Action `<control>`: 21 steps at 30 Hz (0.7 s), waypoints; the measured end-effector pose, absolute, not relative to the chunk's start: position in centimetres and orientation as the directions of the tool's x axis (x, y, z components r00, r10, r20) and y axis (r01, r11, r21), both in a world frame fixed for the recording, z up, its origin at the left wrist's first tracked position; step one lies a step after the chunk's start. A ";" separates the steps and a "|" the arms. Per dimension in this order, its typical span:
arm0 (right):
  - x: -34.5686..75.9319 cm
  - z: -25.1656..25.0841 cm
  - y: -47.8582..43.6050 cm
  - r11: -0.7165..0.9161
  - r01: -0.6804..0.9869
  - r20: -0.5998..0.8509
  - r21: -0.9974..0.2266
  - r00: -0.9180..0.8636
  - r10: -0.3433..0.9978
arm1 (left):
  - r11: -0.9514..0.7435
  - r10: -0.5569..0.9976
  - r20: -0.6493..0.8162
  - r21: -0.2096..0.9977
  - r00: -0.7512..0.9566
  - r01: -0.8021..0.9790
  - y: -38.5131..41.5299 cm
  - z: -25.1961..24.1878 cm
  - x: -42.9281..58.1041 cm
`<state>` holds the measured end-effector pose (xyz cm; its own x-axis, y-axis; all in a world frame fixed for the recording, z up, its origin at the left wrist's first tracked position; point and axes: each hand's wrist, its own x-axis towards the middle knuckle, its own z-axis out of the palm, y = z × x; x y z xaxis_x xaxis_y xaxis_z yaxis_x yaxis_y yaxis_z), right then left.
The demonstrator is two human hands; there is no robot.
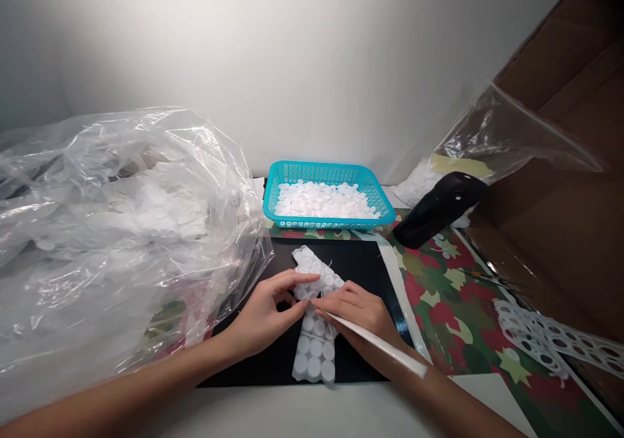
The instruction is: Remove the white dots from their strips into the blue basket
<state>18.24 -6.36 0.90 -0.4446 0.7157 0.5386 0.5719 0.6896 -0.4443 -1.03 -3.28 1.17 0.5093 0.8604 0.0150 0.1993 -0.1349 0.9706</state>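
Observation:
A white strip of round punched discs (pixel 312 355) lies on a black mat (pixel 361 266) in front of me. My left hand (pixel 266 314) pinches the strip near its middle, fingers pressed together on it. My right hand (pixel 358 311) grips a thin white stick (pixel 385 347) like a pen, its tip against the strip beside my left fingertips. The far end of the strip (pixel 309 262) curls up beyond my fingers.
A turquoise basket (pixel 380 194) holding many loose white discs stands behind the mat. A big clear plastic bag (pixel 112 230) of white strips fills the left. A black device (pixel 436 209), another clear bag (pixel 507 136), emptied strips (pixel 541 337) and a camouflage cloth (pixel 448 301) lie to the right.

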 end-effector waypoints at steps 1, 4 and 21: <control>18.2 0.8 -6.4 0.689 0.575 0.537 -0.441 -0.446 0.716 | -0.129 0.860 0.013 0.973 0.511 0.193 -3.3 1.2 -1.0; 18.4 0.6 -6.3 0.690 0.579 0.530 -0.435 -0.454 0.716 | -0.108 0.857 0.005 0.979 0.516 0.171 -3.2 1.3 -1.0; 19.9 2.3 -6.5 0.386 0.423 0.336 -0.820 -0.189 0.923 | -0.072 0.856 -0.014 0.987 0.517 0.145 -3.1 1.3 -1.2</control>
